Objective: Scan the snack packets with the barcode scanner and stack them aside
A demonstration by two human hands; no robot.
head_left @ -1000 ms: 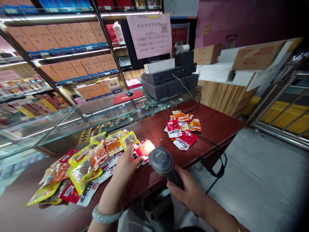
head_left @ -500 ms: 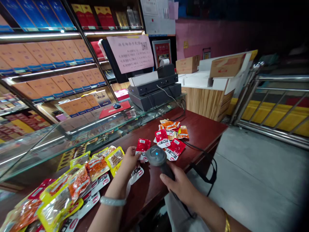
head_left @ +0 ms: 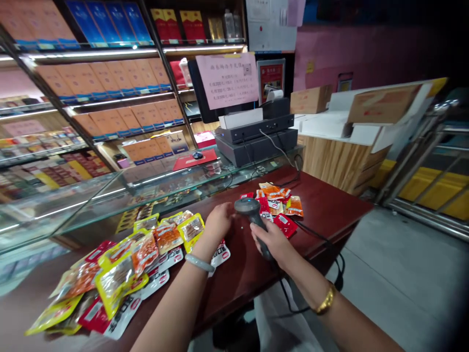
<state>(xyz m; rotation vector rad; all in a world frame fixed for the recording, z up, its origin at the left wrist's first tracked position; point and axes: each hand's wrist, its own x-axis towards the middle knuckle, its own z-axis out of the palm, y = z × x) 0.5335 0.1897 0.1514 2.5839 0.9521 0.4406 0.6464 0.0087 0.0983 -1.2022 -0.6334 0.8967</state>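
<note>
My right hand (head_left: 273,239) is wrapped round the handle of a dark grey barcode scanner (head_left: 248,207). The scanner's head points away from me over the dark red table. Just left of that head is my left hand (head_left: 219,220), its fingers blurred and partly hidden, so their grip does not show. A red snack packet (head_left: 246,195) peeks out behind the scanner. To its right lies a small pile of orange packets (head_left: 294,206) and red packets (head_left: 286,225). Under my left forearm, a larger heap of yellow-edged packets (head_left: 116,281) and orange packets (head_left: 145,253) spreads leftward.
Behind the table runs a glass display counter (head_left: 110,195) with a black cash drawer (head_left: 256,146) on it. A pink notice (head_left: 227,80) hangs on a monitor. The scanner's cable (head_left: 289,298) loops below my right wrist. A metal railing (head_left: 414,161) stands at right.
My view has swung left. My left hand has moved forward from the near packets, and the red packet it held no longer shows plainly in its fingers. The scanner has shifted forward too.
</note>
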